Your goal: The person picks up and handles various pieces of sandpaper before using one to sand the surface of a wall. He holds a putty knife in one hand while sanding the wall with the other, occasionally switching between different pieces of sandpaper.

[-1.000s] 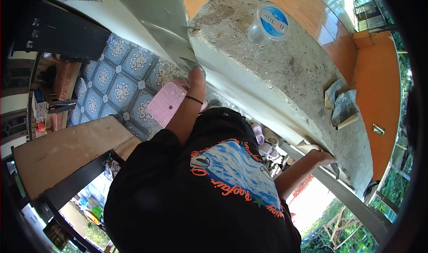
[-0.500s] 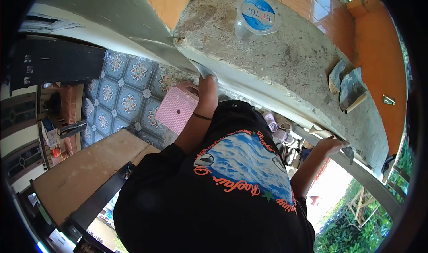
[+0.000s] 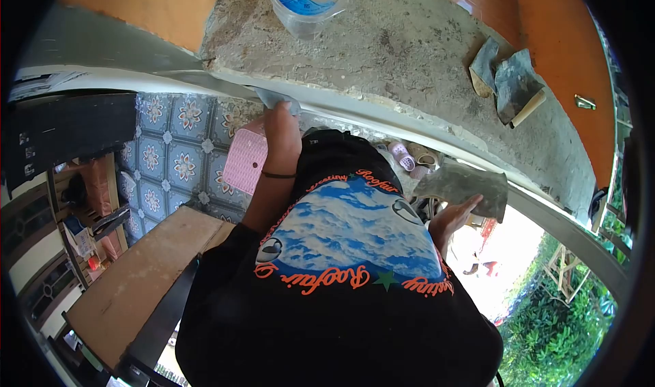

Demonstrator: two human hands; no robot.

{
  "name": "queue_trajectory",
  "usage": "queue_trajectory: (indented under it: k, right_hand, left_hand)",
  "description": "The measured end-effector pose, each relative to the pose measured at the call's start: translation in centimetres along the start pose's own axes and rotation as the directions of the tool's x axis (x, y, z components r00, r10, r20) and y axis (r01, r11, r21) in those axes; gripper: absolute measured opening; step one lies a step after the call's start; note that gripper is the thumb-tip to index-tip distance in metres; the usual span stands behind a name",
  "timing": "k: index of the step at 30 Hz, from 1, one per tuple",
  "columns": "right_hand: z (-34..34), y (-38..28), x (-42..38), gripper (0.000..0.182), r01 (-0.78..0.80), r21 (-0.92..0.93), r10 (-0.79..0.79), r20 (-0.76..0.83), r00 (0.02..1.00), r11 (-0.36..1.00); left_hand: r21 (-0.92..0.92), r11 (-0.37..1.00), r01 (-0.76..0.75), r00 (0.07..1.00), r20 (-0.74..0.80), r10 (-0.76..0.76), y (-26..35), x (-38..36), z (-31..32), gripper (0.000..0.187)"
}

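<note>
My left hand [image 3: 280, 117] is closed on a small grey piece of sandpaper [image 3: 271, 97], pressed against the side of the ledge just under its top edge. My fingers hide part of that piece. My right hand [image 3: 458, 216] grips a larger worn, grey-brown sheet of sandpaper [image 3: 467, 185] by its lower side, with the sheet's flat face toward me. It hangs in front of the ledge's white-painted side. On top of the rough concrete ledge [image 3: 382, 52], curled used sandpaper pieces [image 3: 516, 85] lie to the right, and a sealed plastic water cup [image 3: 307, 5] stands to the left.
Below the ledge are a pink plastic stool [image 3: 245, 160], lilac clogs [image 3: 401, 156] and other footwear on the floor. A brown wooden table [image 3: 147, 271] stands to the left on the patterned tiles [image 3: 184, 165]. A small metal object [image 3: 585, 102] lies on the orange surface.
My right hand has come away from the ledge edge toward my body, and its sandpaper sheet now shows flat. My left hand stays at the ledge side. The whole view has shifted.
</note>
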State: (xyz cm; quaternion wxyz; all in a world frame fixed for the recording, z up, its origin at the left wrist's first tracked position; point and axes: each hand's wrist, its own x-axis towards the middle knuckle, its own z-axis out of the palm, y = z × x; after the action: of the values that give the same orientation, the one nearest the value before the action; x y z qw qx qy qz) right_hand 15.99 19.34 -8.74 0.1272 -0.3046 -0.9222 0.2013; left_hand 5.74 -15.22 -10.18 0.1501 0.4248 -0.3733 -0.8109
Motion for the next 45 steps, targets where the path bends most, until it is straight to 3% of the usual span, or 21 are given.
queue_trajectory:
  k: [2,4,6,7,10,11,14,17,19,23,25,27,28,29,30,32,33,36,39,43,45]
  right_hand:
    - [1.1,2.5,-1.8,0.056,0.124,-0.031,-0.126,-0.047,0.991,0.992]
    - [1.6,2.4,-2.2,0.056,-0.048,-0.072,0.051,0.031,0.998,0.996]
    - [1.6,3.0,-4.3,0.055,-0.251,-0.142,0.268,0.11,0.957,0.957]
    - [1.6,1.0,-3.3,0.054,-0.268,-0.119,0.274,0.039,0.961,0.956]
    - [1.5,-1.3,0.0,0.051,-0.13,-0.108,0.109,-0.181,0.977,0.986]
    - [1.0,-2.0,1.1,0.051,-0.125,-0.109,0.097,-0.228,0.969,0.986]
    - [0.6,-3.1,2.4,0.053,-0.041,-0.149,-0.001,-0.277,0.961,0.988]
    - [0.3,-2.1,3.8,0.055,0.023,-0.195,-0.095,-0.368,0.925,0.981]
    - [-0.2,-2.3,3.9,0.056,-0.001,-0.186,-0.067,-0.361,0.93,0.983]
    - [0.4,-0.6,4.1,0.059,0.045,-0.223,-0.124,-0.353,0.928,0.974]
    - [0.3,-1.1,4.0,0.061,0.016,-0.292,-0.096,-0.263,0.96,0.956]
    - [-0.4,-2.4,3.9,0.062,0.0,-0.232,-0.057,-0.239,0.969,0.973]
    - [-0.7,-2.7,4.1,0.062,-0.042,-0.202,-0.002,-0.216,0.976,0.978]
    - [-0.7,-2.8,4.2,0.062,-0.09,-0.174,0.056,-0.191,0.98,0.981]
    - [0.3,-1.1,4.6,0.062,0.017,-0.211,-0.074,-0.265,0.961,0.977]
    - [0.4,-0.7,4.4,0.061,0.055,-0.218,-0.112,-0.259,0.959,0.974]
    - [0.3,-1.3,4.5,0.061,0.09,-0.221,-0.147,-0.259,0.954,0.971]
    - [-0.3,-2.7,3.9,0.06,0.081,-0.2,-0.137,-0.284,0.949,0.976]
    - [-0.4,-2.5,4.1,0.059,0.019,-0.193,-0.067,-0.242,0.968,0.981]
    - [-0.1,-1.1,5.2,0.057,0.1,-0.196,-0.159,-0.312,0.937,0.975]
    - [-1.0,-2.3,5.7,0.052,0.0,-0.132,-0.035,-0.264,0.964,0.991]
  left_hand:
    - [-0.053,0.998,-0.028,0.999,0.043,0.03,0.7,3.0,-1.6,0.033]
    - [-0.09,0.995,-0.053,0.995,0.082,0.06,1.1,3.6,-1.4,0.03]
    - [0.016,0.999,-0.033,0.997,-0.071,0.034,0.6,3.0,-1.1,0.028]
    - [0.042,0.999,-0.025,0.998,-0.062,0.028,0.3,2.4,-0.8,0.028]
    - [-0.022,0.999,0.025,0.997,0.077,-0.023,-1.4,-2.2,1.8,0.03]
    - [-0.035,0.999,0.042,0.975,0.221,-0.033,-2.0,-4.4,2.4,0.033]
    - [0.01,1.0,0.026,0.969,0.245,-0.027,-1.5,-4.6,3.1,0.034]
    - [0.13,0.983,-0.128,0.989,0.09,0.116,-0.9,-0.4,1.9,0.038]
    - [0.068,0.99,-0.121,0.991,0.064,0.117,0.9,0.2,2.1,0.038]
    - [0.246,0.889,-0.387,0.914,0.23,0.335,-2.6,-5.7,3.3,0.059]
    - [0.178,0.873,-0.455,0.889,0.146,0.434,-2.5,-3.9,2.8,0.048]
    - [0.145,0.926,-0.349,0.933,0.143,0.329,-0.2,-0.8,0.9,0.057]
    - [0.119,0.978,-0.169,0.983,0.094,0.158,2.2,-0.9,1.1,0.063]
    - [0.118,0.977,-0.179,0.982,0.088,0.17,2.2,-1.1,1.1,0.063]
    - [0.226,0.911,-0.346,0.938,0.108,0.33,1.7,-1.5,1.7,0.064]
    - [0.39,0.706,-0.591,0.806,0.246,0.538,-0.7,-3.3,2.2,0.065]
    - [0.409,0.755,-0.513,0.858,0.274,0.434,-0.4,-5.4,2.7,0.065]
    - [0.42,0.711,-0.564,0.825,0.26,0.501,-0.2,-1.5,0.9,0.065]
    - [0.228,0.883,-0.41,0.911,0.144,0.386,1.7,1.2,0.3,0.064]
    - [0.423,0.656,-0.625,0.78,0.3,0.549,0.3,-3.7,2.1,0.064]
    - [0.465,0.546,-0.697,0.705,0.309,0.638,0.0,-2.1,1.3,0.064]
